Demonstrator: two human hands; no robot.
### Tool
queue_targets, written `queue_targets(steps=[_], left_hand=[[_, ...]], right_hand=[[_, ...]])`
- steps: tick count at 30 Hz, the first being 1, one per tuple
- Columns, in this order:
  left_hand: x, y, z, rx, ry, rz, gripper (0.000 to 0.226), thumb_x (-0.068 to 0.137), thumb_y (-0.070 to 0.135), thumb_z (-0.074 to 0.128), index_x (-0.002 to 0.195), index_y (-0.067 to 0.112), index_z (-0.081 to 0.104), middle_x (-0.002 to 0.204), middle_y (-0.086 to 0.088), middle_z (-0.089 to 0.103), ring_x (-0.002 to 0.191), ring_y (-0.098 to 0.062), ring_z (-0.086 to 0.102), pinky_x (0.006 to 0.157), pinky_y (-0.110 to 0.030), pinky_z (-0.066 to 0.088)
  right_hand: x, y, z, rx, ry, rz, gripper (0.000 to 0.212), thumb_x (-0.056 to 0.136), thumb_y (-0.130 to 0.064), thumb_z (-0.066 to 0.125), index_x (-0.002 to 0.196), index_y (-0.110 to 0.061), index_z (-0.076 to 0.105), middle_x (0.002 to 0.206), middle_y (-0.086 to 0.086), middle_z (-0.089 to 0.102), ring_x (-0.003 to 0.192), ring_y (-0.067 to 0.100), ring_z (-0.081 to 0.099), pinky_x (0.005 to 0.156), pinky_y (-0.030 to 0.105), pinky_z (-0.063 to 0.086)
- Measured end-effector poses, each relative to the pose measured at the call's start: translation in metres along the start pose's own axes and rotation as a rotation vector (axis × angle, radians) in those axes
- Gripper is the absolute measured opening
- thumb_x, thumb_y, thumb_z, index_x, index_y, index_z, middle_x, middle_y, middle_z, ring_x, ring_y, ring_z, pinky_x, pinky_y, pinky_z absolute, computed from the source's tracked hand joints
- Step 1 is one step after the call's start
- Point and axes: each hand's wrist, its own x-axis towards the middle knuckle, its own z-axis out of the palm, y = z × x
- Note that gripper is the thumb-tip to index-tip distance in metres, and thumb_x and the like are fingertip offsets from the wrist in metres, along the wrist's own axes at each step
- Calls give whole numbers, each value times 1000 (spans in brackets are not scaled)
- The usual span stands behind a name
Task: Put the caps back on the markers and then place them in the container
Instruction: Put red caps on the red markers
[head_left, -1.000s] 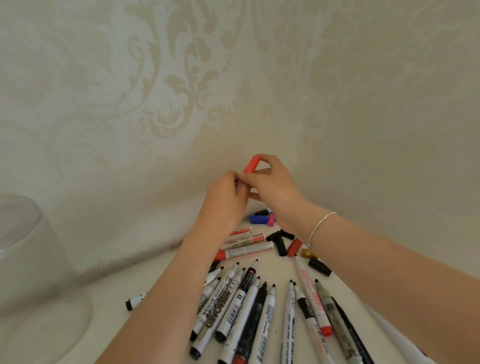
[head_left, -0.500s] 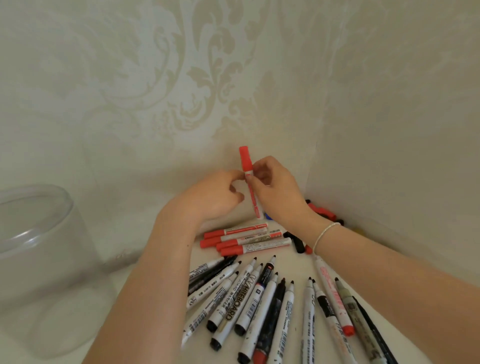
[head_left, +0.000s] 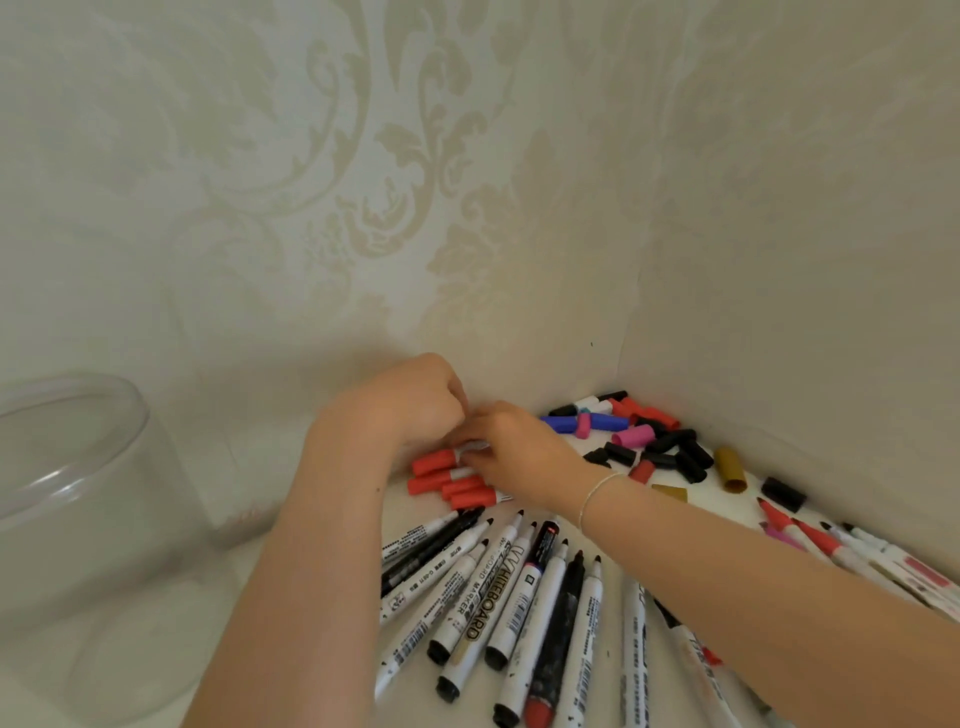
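Observation:
My right hand pinches the white barrel of a red-capped marker and holds it low, on top of a small group of other red-capped markers lying on the white surface. My left hand is curled into a fist just above and left of it, touching the right fingertips; nothing shows in it. The clear plastic container stands at the far left, apart from both hands. Several uncapped markers fan out in a row nearer to me, under my forearms.
A pile of loose caps, black, red, blue and pink, lies in the wall corner at the right, with a gold cap beside it. More uncapped markers lie at the far right. Patterned walls close in behind and to the right.
The red marker, held upright with its cap on half a second ago, has come down onto the group of red-capped markers. Both hands dropped with it, and the view shifted right.

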Motion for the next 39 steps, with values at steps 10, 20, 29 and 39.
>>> queue_targets(steps=[10,20,29,39], left_hand=[[16,13,26,84,13,33,26,88,5,51,105,10,70,108,-13,69,99,-27,62,83,-32,49],[24,19,39,-1,37,60,36,95,7,44,131,11,49,124,-11,57,103,-21,54,83,-26,40],[18,43,41,-10,221,251,38,99,16,44,137,14,47,137,-11,52,123,-26,51,104,-34,38],[6,77,72,56,102,358,37,101,21,42,137,15,46,135,-8,54,118,-23,54,98,-34,42]], right_hand=[[-12,5,21,-19,201,-3,21,79,-2,58,96,0,70,97,23,61,84,41,58,74,47,49],[-22,7,4,34,118,47,23,90,-1,49,101,6,68,105,25,59,90,40,58,77,41,46],[-70,37,-147,-146,-28,570,26,90,-6,50,113,-8,62,114,12,60,100,27,59,84,33,51],[-180,54,-177,-149,-692,886,23,80,-15,73,70,-12,52,70,6,60,60,16,62,58,25,53]])
